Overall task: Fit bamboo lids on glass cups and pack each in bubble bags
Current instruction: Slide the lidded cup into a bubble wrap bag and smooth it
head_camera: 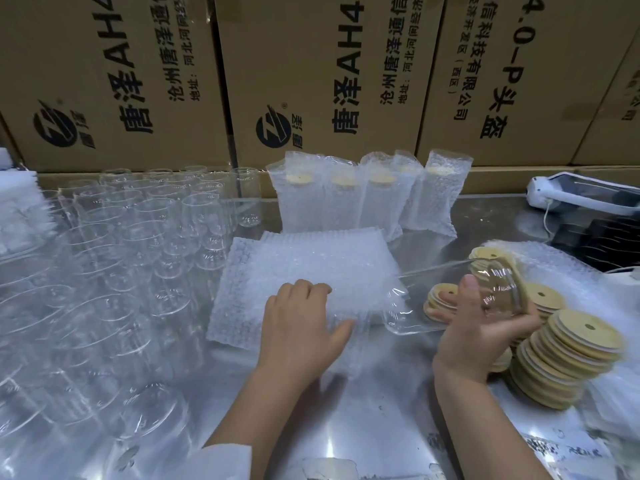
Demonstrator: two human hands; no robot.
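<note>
My right hand grips a glass cup that lies sideways, its bamboo lid fitted at the right end and its base pointing left. My left hand rests on the stack of flat bubble bags at the table's middle, fingers bent at the top bag's near edge. Several empty glass cups stand at the left. A pile of loose bamboo lids sits at the right. Several packed cups in bubble bags stand upright at the back.
Large printed cardboard boxes wall off the back of the metal table. A white device with a cord and a dark object lie at the far right. More bubble wrap lies under the lids.
</note>
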